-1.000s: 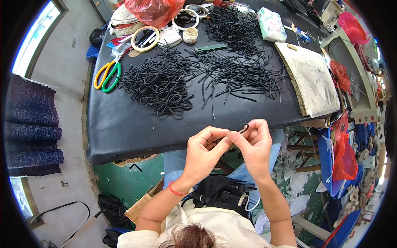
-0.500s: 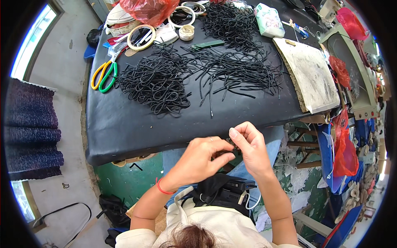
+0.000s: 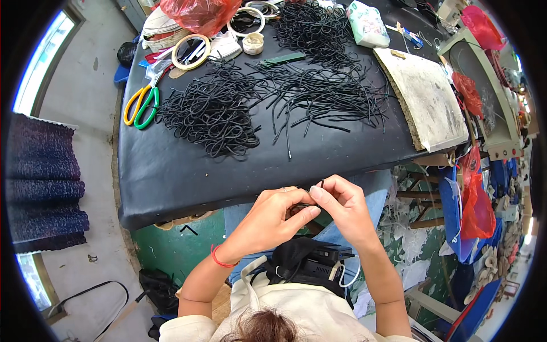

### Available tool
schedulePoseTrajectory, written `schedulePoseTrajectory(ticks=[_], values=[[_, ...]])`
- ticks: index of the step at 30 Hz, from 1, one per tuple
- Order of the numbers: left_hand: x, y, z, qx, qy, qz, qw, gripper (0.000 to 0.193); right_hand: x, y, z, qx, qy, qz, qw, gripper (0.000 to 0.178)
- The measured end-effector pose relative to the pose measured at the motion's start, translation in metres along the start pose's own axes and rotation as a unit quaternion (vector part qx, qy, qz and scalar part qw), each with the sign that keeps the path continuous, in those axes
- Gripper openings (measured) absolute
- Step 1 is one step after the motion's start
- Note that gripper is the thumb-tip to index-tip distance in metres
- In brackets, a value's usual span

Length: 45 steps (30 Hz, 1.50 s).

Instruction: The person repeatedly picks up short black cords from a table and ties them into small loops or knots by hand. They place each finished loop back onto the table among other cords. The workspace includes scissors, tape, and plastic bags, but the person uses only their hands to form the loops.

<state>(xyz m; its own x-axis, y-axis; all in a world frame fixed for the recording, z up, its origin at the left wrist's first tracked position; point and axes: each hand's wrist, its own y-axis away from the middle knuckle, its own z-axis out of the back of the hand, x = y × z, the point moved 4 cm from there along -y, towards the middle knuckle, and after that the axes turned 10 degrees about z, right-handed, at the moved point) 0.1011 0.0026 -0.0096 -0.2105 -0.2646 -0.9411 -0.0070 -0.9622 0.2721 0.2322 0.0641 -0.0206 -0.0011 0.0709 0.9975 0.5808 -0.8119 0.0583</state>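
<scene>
both hands have come together since half a second ago: the left hand (image 3: 268,219) and the right hand (image 3: 348,214) were a little apart at the fingertips, and now they meet, near the front edge of the black surface (image 3: 171,188). on this surface, at the right side, lies a pale board (image 3: 424,100) with dark stains. to the left of it is a loose bunch of cords (image 3: 330,94), mostly straight, and next to this bunch a heap of looped cords (image 3: 213,114). scissors (image 3: 149,86) with one yellow and one green handle lie just beside the heap, on its left. behind the heap are a cream ring (image 3: 189,66), a green bar (image 3: 283,59) and a small pot (image 3: 253,43). smallest is the black cord (image 3: 322,183) between the two hands; one short end stands up above the right thumb. the right grip is pinching this cord between thumb and forefinger. the left fingers are bent around something dark, but i cannot tell if that grip is pressed together.
</scene>
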Motion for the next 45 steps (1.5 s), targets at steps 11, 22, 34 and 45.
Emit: schedulePoseTrajectory(ticks=[11,22,34,45], values=[[0.025,0.001,-0.02,0.033,0.297,0.105,0.948,0.013,-0.005,-0.003,0.001,-0.038,-0.119,-0.041,0.991,0.021],[0.031,0.012,-0.044,-0.142,0.258,-0.005,0.956,0.015,0.0,-0.006,0.003,-0.129,0.013,0.061,0.99,0.028],[0.029,-0.001,-0.021,-0.129,0.187,0.025,0.974,0.018,0.001,-0.002,0.011,-0.054,-0.028,-0.036,0.998,0.019],[0.006,-0.005,-0.015,-0.124,0.074,-0.061,0.988,0.016,0.002,-0.002,0.01,-0.103,0.095,0.131,0.981,0.013]])
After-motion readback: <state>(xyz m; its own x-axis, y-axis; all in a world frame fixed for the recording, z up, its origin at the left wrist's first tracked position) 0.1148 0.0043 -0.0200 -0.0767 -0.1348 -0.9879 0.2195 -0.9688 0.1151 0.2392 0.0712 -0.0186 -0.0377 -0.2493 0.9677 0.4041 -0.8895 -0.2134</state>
